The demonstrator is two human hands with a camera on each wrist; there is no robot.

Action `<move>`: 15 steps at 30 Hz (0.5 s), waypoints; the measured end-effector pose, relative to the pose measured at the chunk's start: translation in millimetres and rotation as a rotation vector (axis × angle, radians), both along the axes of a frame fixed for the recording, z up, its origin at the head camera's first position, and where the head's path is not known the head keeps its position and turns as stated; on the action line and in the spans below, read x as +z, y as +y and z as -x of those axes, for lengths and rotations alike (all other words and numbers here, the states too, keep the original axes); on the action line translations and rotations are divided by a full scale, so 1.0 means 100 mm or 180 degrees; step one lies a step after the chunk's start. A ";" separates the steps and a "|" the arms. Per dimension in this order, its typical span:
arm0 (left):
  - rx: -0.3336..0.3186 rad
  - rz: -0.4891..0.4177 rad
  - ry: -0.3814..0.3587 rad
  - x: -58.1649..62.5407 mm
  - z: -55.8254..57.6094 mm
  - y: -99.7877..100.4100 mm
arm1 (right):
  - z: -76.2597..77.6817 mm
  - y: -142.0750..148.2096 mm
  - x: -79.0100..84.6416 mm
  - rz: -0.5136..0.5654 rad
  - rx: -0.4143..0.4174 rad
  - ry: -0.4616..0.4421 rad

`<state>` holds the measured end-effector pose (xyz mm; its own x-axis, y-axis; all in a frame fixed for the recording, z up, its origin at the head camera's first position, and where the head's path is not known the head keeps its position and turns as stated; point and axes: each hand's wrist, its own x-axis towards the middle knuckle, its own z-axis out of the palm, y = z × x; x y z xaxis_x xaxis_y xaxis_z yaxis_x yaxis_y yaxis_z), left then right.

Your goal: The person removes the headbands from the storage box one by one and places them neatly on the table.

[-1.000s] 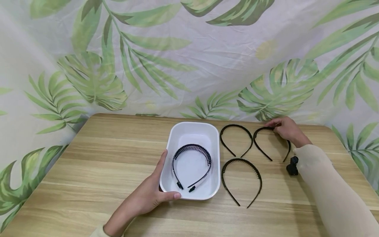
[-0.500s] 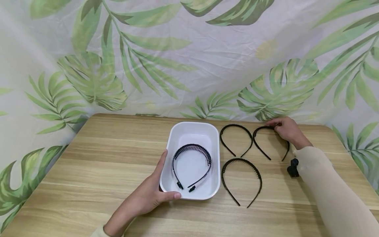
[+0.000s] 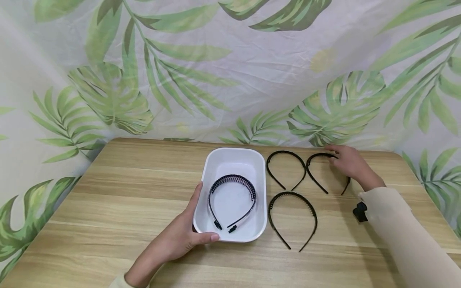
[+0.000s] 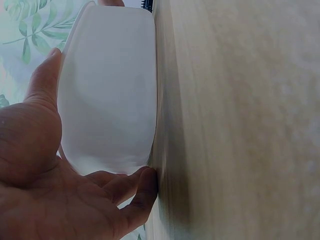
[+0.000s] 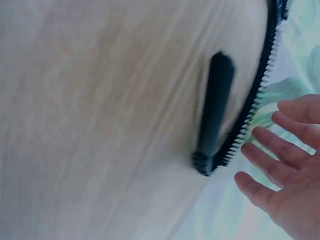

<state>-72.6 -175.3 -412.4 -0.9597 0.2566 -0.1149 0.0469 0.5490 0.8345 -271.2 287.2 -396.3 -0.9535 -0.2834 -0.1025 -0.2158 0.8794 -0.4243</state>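
Observation:
A white plastic tub (image 3: 234, 155) stands on the table, with overlapping black headbands (image 3: 233, 177) lying inside; I cannot tell how many. My left hand (image 3: 178, 238) holds the tub's near left corner, thumb on the rim. In the left wrist view, fingers (image 4: 142, 192) curl against the tub's side near the tabletop. At the back right, my right hand (image 3: 351, 163) is over a black toothed headband (image 3: 318, 155), covering part of its right side in the head view. The right wrist view shows this hand (image 5: 287, 160) with spread fingers, apart from the headband (image 5: 255, 90).
Two more black headbands lie right of the tub, one at the back (image 3: 286, 152) and one nearer (image 3: 292, 193). A leaf-print cloth (image 3: 201, 80) hangs behind the table's (image 3: 144, 192) far edge. A small black device (image 3: 360, 212) sits at my right wrist.
My right hand's fingers have come away from the far right headband, and its wrist has shifted slightly right and nearer. That headband shifted a little earlier. The left hand and tub stay put.

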 end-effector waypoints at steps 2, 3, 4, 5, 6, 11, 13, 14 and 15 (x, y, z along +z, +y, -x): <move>-0.0009 0.0006 0.0010 0.00 0.00 0.00 | -0.06 -0.03 0.04 -0.0019 0.0045 0.0044; -0.0013 0.0010 0.0010 -0.01 0.01 0.00 | -0.09 -0.05 0.06 -0.0020 0.0062 0.0058; -0.0014 0.0015 0.0009 -0.01 0.01 0.00 | -0.12 -0.07 0.09 -0.0025 0.0081 0.0083; -0.0013 0.0024 0.0005 -0.01 0.01 0.00 | -0.15 -0.09 0.11 -0.0011 0.0087 0.0087; -0.0015 0.0033 0.0006 -0.01 0.01 0.00 | -0.18 -0.12 0.13 0.0021 0.0099 0.0097; -0.0028 0.0054 0.0016 0.00 0.02 -0.01 | -0.34 -0.29 0.19 0.0154 0.0173 0.0314; -0.0056 0.0027 0.0020 0.00 0.02 -0.02 | -0.40 -0.34 0.20 0.0198 0.0242 0.0436; -0.0075 0.0011 0.0014 0.01 0.02 -0.02 | -0.43 -0.37 0.20 0.0222 0.0271 0.0479; -0.0094 -0.0008 0.0008 0.01 0.02 -0.02 | -0.45 -0.39 0.21 0.0240 0.0306 0.0532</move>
<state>-74.4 -177.3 -411.7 -0.9519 0.2852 -0.1119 0.0651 0.5452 0.8358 -225.9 247.7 -375.5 -0.9236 -0.3750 0.0798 -0.3702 0.8184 -0.4395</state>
